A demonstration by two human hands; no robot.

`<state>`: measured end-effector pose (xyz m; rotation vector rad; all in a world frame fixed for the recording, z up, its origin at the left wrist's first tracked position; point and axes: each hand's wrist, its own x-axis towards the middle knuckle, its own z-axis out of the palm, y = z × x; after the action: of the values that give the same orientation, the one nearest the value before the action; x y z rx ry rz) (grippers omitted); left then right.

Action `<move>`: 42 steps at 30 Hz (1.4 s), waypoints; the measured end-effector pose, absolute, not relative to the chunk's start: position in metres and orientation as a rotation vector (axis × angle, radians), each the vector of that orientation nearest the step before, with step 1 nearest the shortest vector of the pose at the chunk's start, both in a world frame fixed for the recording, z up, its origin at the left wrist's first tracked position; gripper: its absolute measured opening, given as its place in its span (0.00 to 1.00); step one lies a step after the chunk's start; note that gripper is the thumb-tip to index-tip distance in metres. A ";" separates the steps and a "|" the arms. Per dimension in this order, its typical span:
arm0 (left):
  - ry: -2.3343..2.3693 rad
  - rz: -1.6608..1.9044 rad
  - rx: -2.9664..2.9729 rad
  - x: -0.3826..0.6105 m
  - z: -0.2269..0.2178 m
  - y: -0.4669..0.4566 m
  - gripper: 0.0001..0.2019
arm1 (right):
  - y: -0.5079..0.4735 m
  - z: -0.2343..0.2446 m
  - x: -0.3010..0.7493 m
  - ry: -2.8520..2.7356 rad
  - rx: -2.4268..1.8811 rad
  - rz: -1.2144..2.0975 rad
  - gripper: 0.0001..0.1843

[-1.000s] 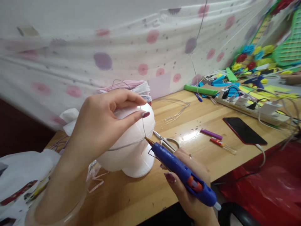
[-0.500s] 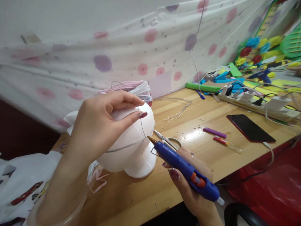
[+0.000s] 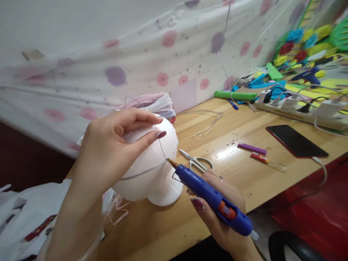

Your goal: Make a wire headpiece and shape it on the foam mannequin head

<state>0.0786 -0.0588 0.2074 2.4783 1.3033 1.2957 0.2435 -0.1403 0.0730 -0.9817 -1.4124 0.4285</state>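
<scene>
A white foam mannequin head (image 3: 141,186) stands on the table, with a grey wire band running around it. Over its top, my left hand (image 3: 116,141) pinches a thin grey wire (image 3: 162,148) between thumb and fingers. The wire's lower end meets the band near the front of the head. My right hand (image 3: 217,214) is wrapped around a blue hot glue gun (image 3: 202,188), whose brass nozzle touches or nearly touches that wire end. A clear glue stick (image 3: 255,235) pokes out of the gun's back. Part of the head is hidden behind my left hand.
Scissors (image 3: 197,162) lie just beyond the glue gun. Cut wires (image 3: 208,127), a purple stick (image 3: 252,148), a red-and-clear tube (image 3: 268,161) and a phone (image 3: 296,140) rest on the table. Behind them sit a power strip (image 3: 301,115) and a bundle of pink and white stems (image 3: 157,102).
The glue gun's nozzle has come left to the wire's lower end, closing the small gap. My left hand keeps its pinch on the wire. The view has shifted slightly.
</scene>
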 end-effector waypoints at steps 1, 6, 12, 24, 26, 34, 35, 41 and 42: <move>1.296 1.302 2.479 0.079 0.207 -0.059 0.09 | -0.141 0.073 0.244 -1.412 -0.972 0.432 0.14; 1.289 1.327 2.489 0.079 0.206 -0.059 0.09 | -0.142 0.074 0.245 -1.400 -0.951 0.418 0.14; 1.340 1.193 2.509 0.077 0.210 -0.059 0.08 | -0.141 0.075 0.244 -1.439 -0.944 0.405 0.12; 1.349 1.246 2.505 0.077 0.210 -0.060 0.10 | -0.142 0.075 0.244 -1.433 -0.953 0.402 0.13; 1.352 1.236 2.508 0.078 0.210 -0.060 0.10 | -0.141 0.075 0.245 -1.420 -0.951 0.412 0.15; 1.336 1.252 2.523 0.077 0.210 -0.060 0.10 | -0.138 0.075 0.243 -1.429 -0.966 0.385 0.19; 1.335 1.254 2.526 0.077 0.210 -0.060 0.10 | -0.138 0.076 0.242 -1.429 -0.979 0.372 0.20; 1.358 1.264 2.514 0.078 0.210 -0.059 0.10 | -0.137 0.080 0.243 -1.434 -1.003 0.317 0.22; 1.360 1.266 2.514 0.078 0.210 -0.059 0.10 | -0.137 0.080 0.243 -1.433 -1.001 0.303 0.22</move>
<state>0.0783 -0.0592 0.2098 2.5144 1.3595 1.2657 0.2434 -0.1365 0.0801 -1.0008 -1.4334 0.3034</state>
